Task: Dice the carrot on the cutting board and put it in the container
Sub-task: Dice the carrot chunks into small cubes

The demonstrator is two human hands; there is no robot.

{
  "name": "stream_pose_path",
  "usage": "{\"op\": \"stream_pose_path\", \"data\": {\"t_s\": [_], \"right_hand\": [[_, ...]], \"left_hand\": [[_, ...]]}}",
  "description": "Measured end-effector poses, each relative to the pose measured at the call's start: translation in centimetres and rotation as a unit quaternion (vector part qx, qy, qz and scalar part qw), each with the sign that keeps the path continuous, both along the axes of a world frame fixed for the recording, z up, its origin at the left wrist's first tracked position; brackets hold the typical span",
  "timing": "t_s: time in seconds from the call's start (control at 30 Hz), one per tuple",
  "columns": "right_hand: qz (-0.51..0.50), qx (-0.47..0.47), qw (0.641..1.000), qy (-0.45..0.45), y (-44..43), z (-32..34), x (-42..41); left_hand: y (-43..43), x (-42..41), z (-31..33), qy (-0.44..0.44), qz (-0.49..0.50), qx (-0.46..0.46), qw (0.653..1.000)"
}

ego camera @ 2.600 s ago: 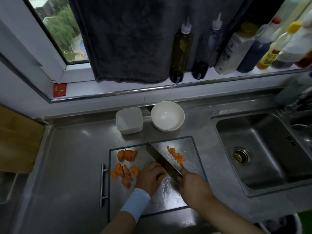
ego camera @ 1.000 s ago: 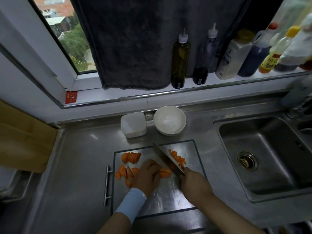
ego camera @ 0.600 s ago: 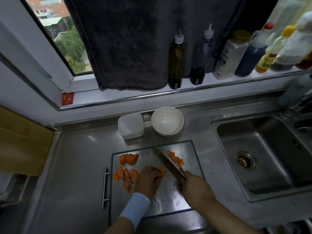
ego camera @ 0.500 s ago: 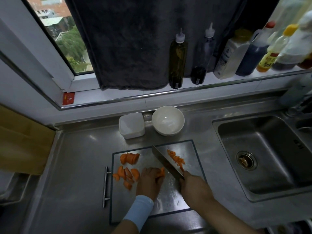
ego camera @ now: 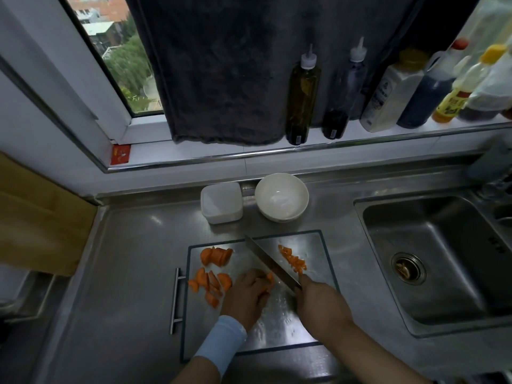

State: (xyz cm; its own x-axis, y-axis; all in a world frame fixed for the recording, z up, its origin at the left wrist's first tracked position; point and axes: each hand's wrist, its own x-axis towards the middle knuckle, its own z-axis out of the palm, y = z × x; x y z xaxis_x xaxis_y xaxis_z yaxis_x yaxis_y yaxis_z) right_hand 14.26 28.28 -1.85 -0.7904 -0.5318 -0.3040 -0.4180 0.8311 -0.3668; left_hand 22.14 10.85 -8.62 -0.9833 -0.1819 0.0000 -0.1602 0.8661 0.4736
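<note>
right hand point(ego camera: 318, 303) grips long steel kitchen knife point(ego camera: 267, 260). left hand point(ego camera: 246, 295) pins orange carrot piece point(ego camera: 270, 278) on clear rectangular cutting board point(ego camera: 277, 328). piece looks shorter than a second ago, so dicing is advancing. heap of small orange dice point(ego camera: 293, 259) lies right of the blade. larger orange chunks point(ego camera: 210, 281) are uncut. white square plastic container point(ego camera: 221, 202) shows no carrot.

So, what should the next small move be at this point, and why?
Probably a downward cut through the carrot piece pinned under the left hand. The knife, gripped by the right hand, sits right against it. Only a small diced pile lies beyond the blade, and the container shows no carrot yet.
</note>
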Motion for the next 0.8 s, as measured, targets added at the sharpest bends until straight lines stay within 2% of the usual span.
{"op": "stream_pose_path", "data": {"t_s": [0.2,0.33,0.5,0.8], "right_hand": [[0.057,0.043,0.997,0.022,-1.0,0.9,-2.1],[0.034,0.036,0.999,0.007,-0.1,0.7,-2.7],[-0.017,0.026,0.999,0.012,1.7,0.8,-2.4],[0.012,0.008,1.000,0.000,0.4,0.0,-0.6]], "left_hand": [[-0.2,-0.2,-0.3,0.022,-0.022,0.018,0.999],[-0.4,-0.2,-0.5,0.003,-0.023,0.028,0.999],[-0.7,-0.2,-0.7,0.034,-0.034,0.043,0.998],[-1.6,-0.2,-0.6,0.014,-0.050,0.046,0.998]]}}
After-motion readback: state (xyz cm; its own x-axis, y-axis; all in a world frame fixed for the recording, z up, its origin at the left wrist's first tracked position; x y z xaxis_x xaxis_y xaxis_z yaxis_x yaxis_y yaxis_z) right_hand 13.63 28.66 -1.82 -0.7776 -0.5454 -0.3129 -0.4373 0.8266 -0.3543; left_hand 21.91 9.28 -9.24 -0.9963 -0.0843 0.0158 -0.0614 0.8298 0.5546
